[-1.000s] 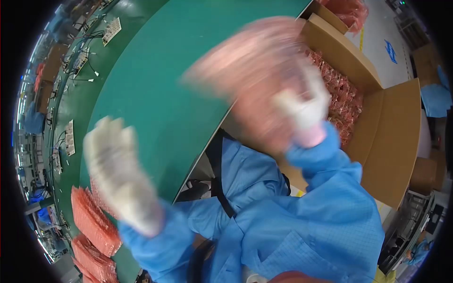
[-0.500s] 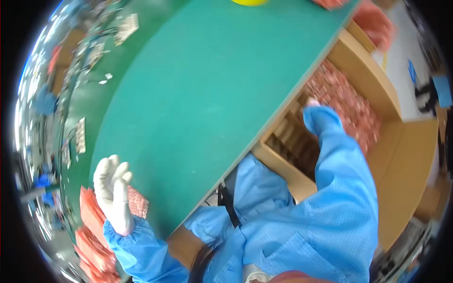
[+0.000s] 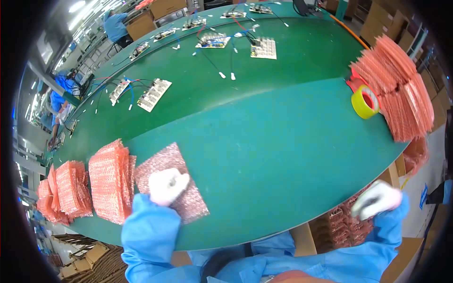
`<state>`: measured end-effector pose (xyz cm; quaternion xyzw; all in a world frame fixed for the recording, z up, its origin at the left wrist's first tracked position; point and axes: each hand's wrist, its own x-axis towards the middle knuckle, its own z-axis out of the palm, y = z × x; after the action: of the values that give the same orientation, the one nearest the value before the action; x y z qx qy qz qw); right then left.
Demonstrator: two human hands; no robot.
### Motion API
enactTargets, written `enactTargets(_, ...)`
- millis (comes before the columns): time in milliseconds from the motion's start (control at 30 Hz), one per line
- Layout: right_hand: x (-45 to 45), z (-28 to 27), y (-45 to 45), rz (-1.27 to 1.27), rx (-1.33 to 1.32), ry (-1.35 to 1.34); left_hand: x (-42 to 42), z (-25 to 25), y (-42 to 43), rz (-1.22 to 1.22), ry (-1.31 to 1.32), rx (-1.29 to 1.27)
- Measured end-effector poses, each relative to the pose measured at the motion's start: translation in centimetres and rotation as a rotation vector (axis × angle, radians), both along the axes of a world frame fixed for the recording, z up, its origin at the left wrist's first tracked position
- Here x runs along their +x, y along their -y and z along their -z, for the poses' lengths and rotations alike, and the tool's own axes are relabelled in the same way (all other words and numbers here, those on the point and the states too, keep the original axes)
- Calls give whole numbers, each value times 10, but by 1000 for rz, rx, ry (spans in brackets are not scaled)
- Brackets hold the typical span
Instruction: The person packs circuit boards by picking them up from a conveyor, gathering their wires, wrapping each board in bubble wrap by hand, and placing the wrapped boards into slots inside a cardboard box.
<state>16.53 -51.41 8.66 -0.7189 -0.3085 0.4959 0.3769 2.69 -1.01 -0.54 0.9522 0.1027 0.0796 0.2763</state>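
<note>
Green table (image 3: 264, 141), open box (image 3: 304, 239) at four o'clock, bubble bag (image 3: 193, 203) flat at eight.
Curled left hand (image 3: 167, 186) touches the bag, right hand (image 3: 377, 200) bends above the box; whether either grips anything, I cannot tell. Light edge pressure should avoid creasing.

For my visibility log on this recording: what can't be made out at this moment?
Left grip: head view; the left hand hides its own contact with the pink bubble-wrap piece.
Right grip: head view; blur on the right hand leaves it unclear whether it holds anything.
Inside the carton: head view; partly hidden by the green table and right sleeve.
Far circuit boards: head view; fine parts too small.
</note>
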Motion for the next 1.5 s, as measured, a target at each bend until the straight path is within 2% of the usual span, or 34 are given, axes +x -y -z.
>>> enactTargets(33, 20, -17, -37, -180, 456, 378, -2, 3, -2, 7, -10, -47)
enactTargets(67, 29, -46, -60, -43, 262, 368, -2, 3, -3, 12, -16, -95)
enactTargets(100, 52, -61, -100, -29, 265, 387, -2, 2, -5, 27, -19, -150)
enactTargets(167, 127, -36, -171, 235, 297, 914, -1, 2, -8, 82, 29, -62)
enactTargets(200, 168, -34, -213, 379, 143, 1083, -1, 4, -10, 105, 55, 21)
enactTargets(233, 222, -7, -250, 453, 211, 1320, -1, 2, -11, 116, 49, 7)
enactTargets(267, 268, 12, -283, 517, -12, 1425, -1, 1, -10, 121, 46, -9)
enactTargets(300, 320, 40, -310, 537, 12, 1400, -2, 1, -11, 129, 64, -12)
enactTargets(333, 321, 42, -335, 552, -53, 1291, -1, 0, -13, 164, 77, -11)
enactTargets(367, 362, 70, -352, 481, 34, 1242, 0, 2, -15, 174, 88, -7)
enactTargets(400, 408, 110, -370, 456, 139, 1340, 0, 3, -18, 190, 95, -5)
enactTargets(467, 381, 86, -395, 69, -258, 1383, 1, 1, -19, 170, 59, 16)
enactTargets(533, 351, 64, -392, 327, -389, 1260, -1, 2, -20, 179, 31, 6)
enactTargets(567, 349, 59, -378, 377, -436, 1295, -1, 5, -21, 173, 44, -17)
enactTargets(600, 340, 51, -356, 389, -393, 1420, 0, 5, -20, 171, 59, -40)
enactTargets(667, 343, 36, -324, 371, -485, 1466, -1, 0, -19, 185, 3, -16)
enactTargets(700, 323, 12, -316, 335, -500, 1578, -2, 1, -18, 159, 7, -18)
enactTargets(767, 293, -27, -300, 431, -430, 1454, -3, 5, -17, 132, 10, 1)
enactTargets(800, 278, -42, -289, 463, -300, 1493, -4, 3, -16, 141, 35, 7)
enactTargets(833, 232, -76, -288, 569, -251, 1028, -5, 5, -15, 134, 64, 1)
enactTargets(867, 204, -99, -282, 571, -199, 765, -6, 7, -15, 126, 94, -4)
enactTargets(900, 188, -104, -272, 533, -19, 673, -6, 8, -13, 99, 75, -75)
enactTargets(933, 162, -111, -265, 521, 139, 430, -7, -5, -9, 77, -154, -129)
enactTargets(1000, 101, -117, -267, 548, 360, 149, -9, 26, -5, 143, 253, -295)
enactTargets(1067, 40, -117, -279, 494, 539, -42, -16, -18, 27, 203, 300, -181)
enactTargets(1133, 0, -112, -298, 400, 663, -251, -16, -42, 50, 95, 457, -246)
enactTargets(1200, -29, -105, -320, 286, 743, -348, -10, -70, 55, -55, 787, -241)
enactTargets(1233, -47, -106, -329, 269, 747, -364, -12, -74, 46, 17, 824, -152)
enactTargets(1300, -80, -111, -341, 402, 904, -512, -16, -81, 27, 160, 903, 23)
enactTargets(1433, -75, -85, -360, 179, 1043, -722, -30, -82, 15, 383, 774, -1764)
enactTargets(1467, -77, -80, -362, 164, 1039, -729, -30, -82, 24, 275, 942, -1626)
enactTargets(1500, -84, -78, -362, 271, 1014, -699, -30, -84, 34, 141, 1088, -1475)
